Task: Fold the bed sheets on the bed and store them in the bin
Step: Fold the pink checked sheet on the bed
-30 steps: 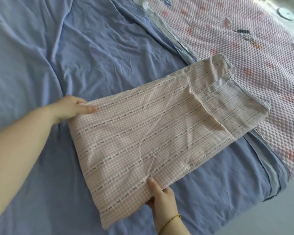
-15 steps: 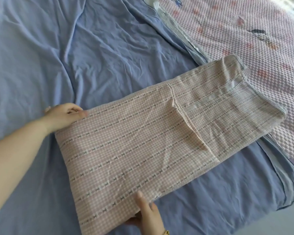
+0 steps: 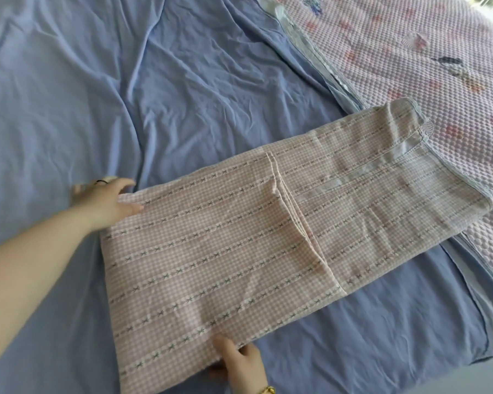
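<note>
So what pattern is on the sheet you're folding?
The folded sheet has small pink-and-white checks with rows of grey star shapes; head view.

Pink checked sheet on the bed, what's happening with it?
A person is folding the pink checked sheet on the bed. It lies as a long folded strip on the blue sheet, its far end on the pink quilted cover. The left hand touches its far corner, thumb on the cloth, and the right hand pinches its near edge. No bin is in view.
</note>
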